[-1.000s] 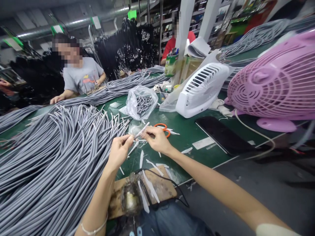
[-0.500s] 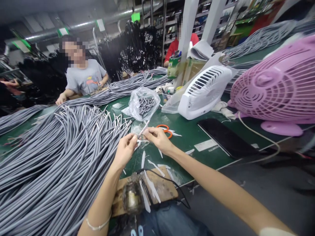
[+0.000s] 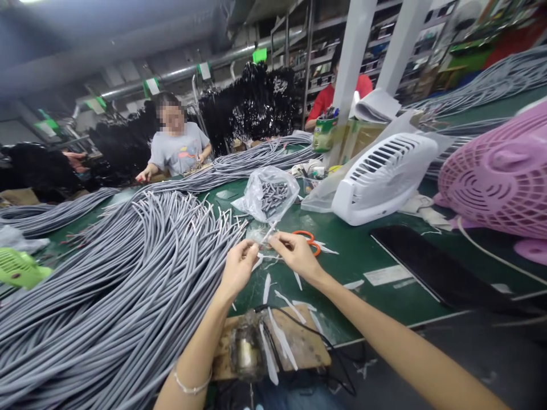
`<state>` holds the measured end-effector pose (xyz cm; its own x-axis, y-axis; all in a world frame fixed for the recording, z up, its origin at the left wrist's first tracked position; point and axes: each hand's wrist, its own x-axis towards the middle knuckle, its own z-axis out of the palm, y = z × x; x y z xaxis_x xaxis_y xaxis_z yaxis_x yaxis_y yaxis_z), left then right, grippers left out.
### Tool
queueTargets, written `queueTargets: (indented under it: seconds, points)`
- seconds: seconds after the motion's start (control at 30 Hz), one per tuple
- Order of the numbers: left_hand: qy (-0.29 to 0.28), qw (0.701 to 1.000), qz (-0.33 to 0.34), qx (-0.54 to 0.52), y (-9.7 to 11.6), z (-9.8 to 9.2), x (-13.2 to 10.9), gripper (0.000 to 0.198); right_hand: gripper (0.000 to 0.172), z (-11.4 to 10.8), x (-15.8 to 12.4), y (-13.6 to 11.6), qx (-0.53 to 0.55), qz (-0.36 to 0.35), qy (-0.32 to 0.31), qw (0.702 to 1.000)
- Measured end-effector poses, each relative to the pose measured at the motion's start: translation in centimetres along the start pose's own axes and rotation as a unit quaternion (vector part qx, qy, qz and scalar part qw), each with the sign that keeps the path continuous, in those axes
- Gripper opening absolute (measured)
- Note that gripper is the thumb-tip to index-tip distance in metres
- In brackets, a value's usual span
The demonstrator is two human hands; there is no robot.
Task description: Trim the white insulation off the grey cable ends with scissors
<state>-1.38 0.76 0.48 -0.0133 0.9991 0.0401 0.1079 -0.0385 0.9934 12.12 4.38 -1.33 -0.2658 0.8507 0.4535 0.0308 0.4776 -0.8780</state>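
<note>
In front of me both hands meet over the table, fingers pinched. My left hand is closed on a thin grey cable, whose pale end points up and away between the hands. My right hand pinches at the same cable from the right; the exact contact is too small to make out. Left of my hands lies a large bundle of grey cables with light stripped ends. Just beyond stands an open clear plastic bag of short dark grey pieces. Orange-handled scissors lie beside my right hand.
White strips are scattered near a small motor-like device on a wooden board. On the right are a white fan, a pink fan and a black flat object. A co-worker sits across the table.
The camera view has swung left, so everything sits further right and slightly lower. My hands keep their pinch on the cable, almost unmoved relative to the table.
</note>
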Motion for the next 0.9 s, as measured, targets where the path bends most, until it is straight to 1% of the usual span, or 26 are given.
queueTargets:
  seconds: [0.27,0.47,0.63,0.77,0.9]
  points:
    - [0.008,1.0,0.008,0.01,-0.2,-0.2,0.1,0.032,0.038,0.0,0.2,0.0,0.01,0.016,-0.001,1.0]
    - [0.015,0.997,0.028,0.071,-0.4,-0.4,0.1,0.029,0.037,0.0,0.2,-0.4,0.021,0.015,-0.016,1.0]
    - [0.008,0.996,0.034,0.079,-0.5,-0.3,0.1,0.03,0.039,0.1,0.1,-0.4,0.029,0.011,-0.021,0.999]
    - [0.016,0.995,0.032,0.091,-0.7,-0.4,0.1,0.03,0.042,0.0,0.1,-0.6,0.062,0.019,-0.002,0.998]
    - [0.039,0.993,0.036,0.102,-1.1,-0.6,0.5,0.031,0.045,-0.2,0.1,-0.7,0.107,0.031,0.045,0.993]
